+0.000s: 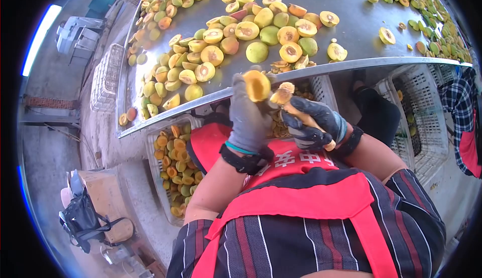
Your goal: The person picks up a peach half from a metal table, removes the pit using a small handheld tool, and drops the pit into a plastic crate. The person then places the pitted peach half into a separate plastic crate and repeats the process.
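Grey metal table (359,32) ahead, left hand (247,125) pinching a hollowed yellow-orange fruit half (257,86), right hand (326,120) gripping a tan stick-like tool (307,119), probably mid-scoop, so next needs steady aim.

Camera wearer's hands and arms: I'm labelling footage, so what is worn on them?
The left hand wears a grey glove with a teal cuff edge; the right hand wears a grey and blackish one, also teal-edged. A black wristband circles each wrist. The short sleeves are dark with white and dark red stripes.
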Demonstrator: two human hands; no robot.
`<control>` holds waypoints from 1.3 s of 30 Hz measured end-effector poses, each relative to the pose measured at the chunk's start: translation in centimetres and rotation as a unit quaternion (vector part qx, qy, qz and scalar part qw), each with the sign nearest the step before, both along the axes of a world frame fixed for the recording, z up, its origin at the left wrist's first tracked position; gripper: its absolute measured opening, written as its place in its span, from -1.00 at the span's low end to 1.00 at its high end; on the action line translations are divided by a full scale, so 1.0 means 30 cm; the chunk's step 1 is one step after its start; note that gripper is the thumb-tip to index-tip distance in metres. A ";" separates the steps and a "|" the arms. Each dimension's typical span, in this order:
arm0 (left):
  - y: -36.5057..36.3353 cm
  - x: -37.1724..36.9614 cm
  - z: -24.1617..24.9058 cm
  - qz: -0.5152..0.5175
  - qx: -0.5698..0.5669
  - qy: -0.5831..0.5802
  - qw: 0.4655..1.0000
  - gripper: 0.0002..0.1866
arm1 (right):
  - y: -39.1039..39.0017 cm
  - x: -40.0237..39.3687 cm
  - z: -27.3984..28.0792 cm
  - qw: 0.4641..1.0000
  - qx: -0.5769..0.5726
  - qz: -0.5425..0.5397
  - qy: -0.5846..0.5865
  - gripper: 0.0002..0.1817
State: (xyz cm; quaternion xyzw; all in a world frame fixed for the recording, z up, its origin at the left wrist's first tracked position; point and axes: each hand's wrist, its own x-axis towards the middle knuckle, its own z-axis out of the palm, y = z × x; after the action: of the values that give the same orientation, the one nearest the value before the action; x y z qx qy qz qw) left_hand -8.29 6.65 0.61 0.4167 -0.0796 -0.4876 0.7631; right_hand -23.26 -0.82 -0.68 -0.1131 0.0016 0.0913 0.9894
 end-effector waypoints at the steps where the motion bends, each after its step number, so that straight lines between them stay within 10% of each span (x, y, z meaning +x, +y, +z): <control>1: 0.020 0.045 -0.004 -0.026 -0.052 -0.028 0.998 -0.54 | -0.008 -0.015 -0.006 0.999 -0.035 -0.007 -0.009 -0.55; 5: 0.249 0.290 0.022 0.013 0.028 -0.199 0.980 -0.58 | -0.046 -0.062 0.034 0.887 -0.430 0.021 0.165 -0.61; 6: 0.355 0.382 0.019 0.055 0.174 -0.505 0.844 -0.62 | -0.049 -0.083 -0.009 0.855 -0.493 0.022 0.160 -0.61; 9: 0.457 0.466 0.182 -0.021 0.355 -0.581 0.732 -0.61 | -0.074 -0.100 -0.049 0.758 -0.620 0.068 0.191 -0.57; 11: 0.443 0.523 0.192 0.024 0.419 -0.737 0.530 -0.56 | -0.078 -0.073 0.017 0.685 -0.676 0.116 0.246 -0.55; 14: 0.257 0.567 0.161 -0.029 0.435 -0.719 0.541 -0.59 | -0.059 -0.027 0.031 0.673 -0.699 0.084 0.228 -0.56; 16: 0.118 0.576 0.121 -0.144 0.557 -0.709 0.408 -0.51 | -0.048 -0.007 0.043 0.686 -0.695 0.057 0.208 -0.59; 19: 0.034 0.598 0.062 -0.218 0.595 -0.675 0.377 -0.46 | -0.029 -0.005 0.052 0.710 -0.665 0.046 0.229 -0.64; 25: 0.134 0.620 0.030 -0.100 0.464 -0.699 0.535 -0.43 | -0.036 -0.034 0.060 0.755 -0.609 0.030 0.242 -0.67; 27: 0.173 0.525 0.083 -0.049 0.100 -0.279 0.954 -0.43 | -0.050 -0.034 0.071 0.842 -0.516 0.002 0.156 -0.67; 30: 0.176 0.378 0.085 -0.146 -0.114 0.022 0.982 -0.45 | -0.032 0.038 0.099 0.843 -0.524 0.014 0.119 -0.69; 37: 0.126 0.133 0.026 -0.161 -0.039 0.091 0.982 -0.41 | 0.002 0.112 0.143 0.843 -0.535 0.003 0.064 -0.65; 39: 0.129 0.134 -0.017 -0.167 -0.020 0.062 0.984 -0.44 | 0.015 0.121 0.115 0.682 -0.706 -0.036 0.186 -0.63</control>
State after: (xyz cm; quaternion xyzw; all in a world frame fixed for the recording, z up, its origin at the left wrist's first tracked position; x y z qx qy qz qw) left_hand -4.27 10.51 0.09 0.3512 -0.1105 -0.6313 0.6826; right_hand -19.63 -0.38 2.75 -0.7590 0.2532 0.0468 0.5981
